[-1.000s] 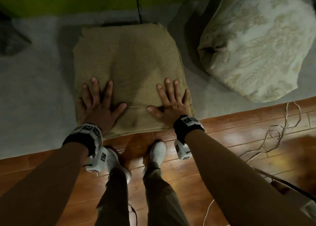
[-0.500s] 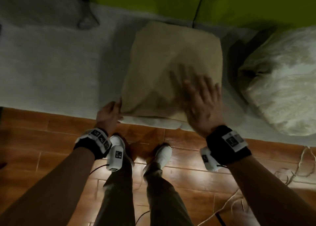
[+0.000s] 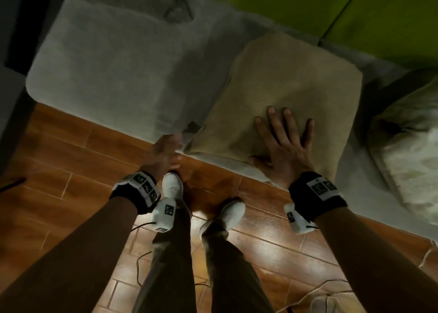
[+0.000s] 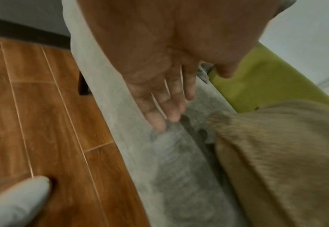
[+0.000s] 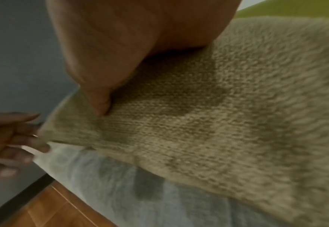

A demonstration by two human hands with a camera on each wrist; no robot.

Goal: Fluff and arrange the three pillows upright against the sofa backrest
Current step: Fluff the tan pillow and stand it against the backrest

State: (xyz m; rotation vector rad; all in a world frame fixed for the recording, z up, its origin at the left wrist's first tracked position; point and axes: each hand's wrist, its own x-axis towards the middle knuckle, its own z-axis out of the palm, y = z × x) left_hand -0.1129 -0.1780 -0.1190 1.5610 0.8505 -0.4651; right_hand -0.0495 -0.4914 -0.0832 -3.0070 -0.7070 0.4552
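The tan pillow (image 3: 294, 99) has slid right along the sofa seat (image 3: 113, 75), still lying flat. The right hand (image 3: 285, 147) presses it, fingers spread; the left hand (image 3: 166, 151) has come off (grip loose, holding nothing). Standing it up remains undone.

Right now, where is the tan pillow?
In the head view the tan pillow lies right of centre on the grey sofa seat, under the right hand, with the patterned pillow further right.
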